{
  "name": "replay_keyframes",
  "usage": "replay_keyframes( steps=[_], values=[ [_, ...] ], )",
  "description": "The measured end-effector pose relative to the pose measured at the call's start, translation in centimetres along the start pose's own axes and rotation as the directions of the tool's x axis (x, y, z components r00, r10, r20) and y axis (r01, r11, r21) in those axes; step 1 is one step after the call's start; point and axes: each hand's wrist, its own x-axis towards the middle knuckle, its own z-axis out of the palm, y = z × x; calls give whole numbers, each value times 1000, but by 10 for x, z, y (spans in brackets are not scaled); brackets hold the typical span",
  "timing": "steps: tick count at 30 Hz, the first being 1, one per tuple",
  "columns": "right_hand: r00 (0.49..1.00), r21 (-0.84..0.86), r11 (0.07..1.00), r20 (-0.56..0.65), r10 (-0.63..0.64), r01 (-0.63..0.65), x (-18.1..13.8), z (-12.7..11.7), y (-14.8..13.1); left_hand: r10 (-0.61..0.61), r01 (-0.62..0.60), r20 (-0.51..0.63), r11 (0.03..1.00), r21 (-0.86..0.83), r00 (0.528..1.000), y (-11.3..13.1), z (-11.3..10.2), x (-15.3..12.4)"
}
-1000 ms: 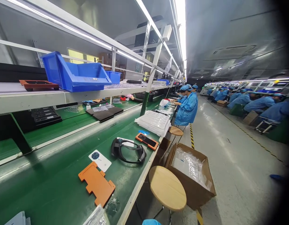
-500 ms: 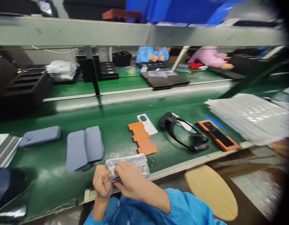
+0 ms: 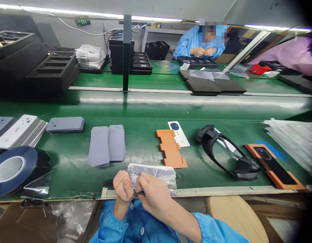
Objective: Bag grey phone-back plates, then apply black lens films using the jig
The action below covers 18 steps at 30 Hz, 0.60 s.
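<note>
Both hands grip a flat item in a clear plastic bag (image 3: 156, 173) at the near edge of the green belt (image 3: 135, 114). My left hand (image 3: 123, 187) is a closed fist on the bag's left end. My right hand (image 3: 150, 193) pinches the same end from the right. Just beyond lie two grey phone cases (image 3: 107, 145) side by side. An orange jig plate (image 3: 171, 148) sits to the right of the bag.
A blue tape roll (image 3: 11, 168) and stacks of grey and white cases (image 3: 21, 126) lie at the left. A black headset (image 3: 229, 153), an orange-framed phone (image 3: 273, 163) and clear bags (image 3: 294, 138) are at the right. A co-worker in blue (image 3: 198, 42) sits across, behind black foam trays (image 3: 52, 67).
My head swung from looking down the line to looking at the belt in front of me. My two hands with the bagged item came into view and stay closed on it.
</note>
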Motion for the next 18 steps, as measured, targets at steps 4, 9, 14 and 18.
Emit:
replay_keyframes(
  steps=[4, 9, 14, 18],
  values=[
    [999, -40, 998, 23, -42, 42, -2, -1, 1, 11, -11, -6, 1000, -18, 1000, 3, 0, -1],
    [990, -42, 990, 53, -129, 132, 1, -8, 4, -47, 47, -1, 999, 7, 999, 10, -2, -2],
    [979, -80, 978, 82, -187, 194, 4, -8, 9, -91, 92, -17, 995, 30, 996, 16, -7, -6],
    [955, -110, 952, 117, -273, 286, 3, -5, 13, -88, 88, -10, 995, 37, 996, 22, -10, -12]
  ],
)
